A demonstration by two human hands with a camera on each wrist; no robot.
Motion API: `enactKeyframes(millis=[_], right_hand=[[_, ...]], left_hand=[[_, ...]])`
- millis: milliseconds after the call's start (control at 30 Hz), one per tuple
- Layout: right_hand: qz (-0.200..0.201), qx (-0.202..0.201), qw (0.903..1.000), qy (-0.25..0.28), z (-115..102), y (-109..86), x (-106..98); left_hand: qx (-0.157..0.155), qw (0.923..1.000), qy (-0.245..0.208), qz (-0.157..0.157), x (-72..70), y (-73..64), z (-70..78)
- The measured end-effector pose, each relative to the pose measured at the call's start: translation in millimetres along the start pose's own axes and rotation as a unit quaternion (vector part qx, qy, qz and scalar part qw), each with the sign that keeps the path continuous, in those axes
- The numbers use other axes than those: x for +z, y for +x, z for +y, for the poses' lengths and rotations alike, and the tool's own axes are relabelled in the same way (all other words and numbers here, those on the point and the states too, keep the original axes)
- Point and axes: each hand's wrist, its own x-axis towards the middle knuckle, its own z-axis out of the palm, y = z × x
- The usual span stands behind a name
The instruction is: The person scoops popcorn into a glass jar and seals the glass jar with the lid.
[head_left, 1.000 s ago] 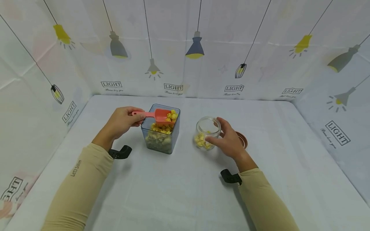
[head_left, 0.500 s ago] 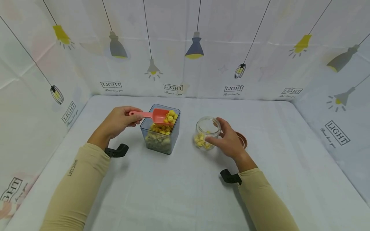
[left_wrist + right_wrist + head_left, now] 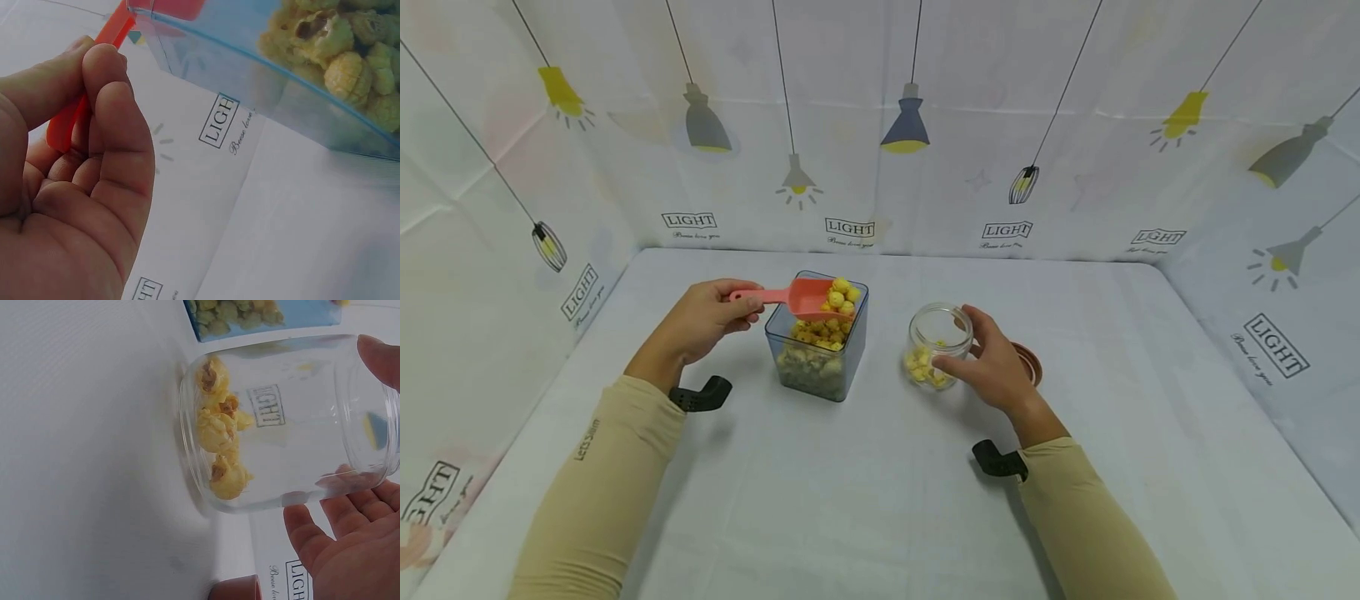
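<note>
Two tan sleeves reach in from the bottom edge, which cuts both off. At the left, the forearm slants up and inward, and the left hand, palm turned partly inward, pinches the handle of a coral-pink scoop between thumb and fingers. The scoop's bowl lies over the open top of a blue-tinted clear square container, with yellow popcorn at its front end; whether the bowl touches the popcorn below cannot be told. The left wrist view crops most of the scoop. The container's lower contents look dull through the wall.

Further right, a clear glass jar stands upright and uncapped on the white cloth, some popcorn at its bottom. The right hand grips its side, thumb opposite fingers; the head view hides some fingertips. Behind that hand, a brown round lid shows only partly.
</note>
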Motion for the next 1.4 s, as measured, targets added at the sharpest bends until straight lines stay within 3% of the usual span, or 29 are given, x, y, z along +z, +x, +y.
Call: enactKeyframes(millis=[233, 500, 800, 1067, 1400], right_hand=[[0.003, -0.002, 1.0, -0.005, 1, 0.2, -1], [0.003, 0.001, 1.0, -0.009, 1, 1.0, 0], [0.001, 0.002, 1.0, -0.008, 1, 1.1, 0], [0.001, 0.003, 1.0, -0.009, 1, 0.5, 0], [0.002, 0.008, 1.0, -0.005, 2, 0.9, 0]], left_hand=[[0.006, 0.9993, -0.038, -0.001, -2.4, 0.1, -6.3], [0.006, 0.9909, -0.134, -0.001, -0.3, -1.1, -6.2], [-0.003, 0.9879, -0.155, -0.004, 0.3, -4.3, -4.3], [0.003, 0.9906, -0.137, -0.004, 2.7, -2.0, -2.9], [0.025, 0.9969, -0.068, -0.029, 13.8, 3.1, 17.8]])
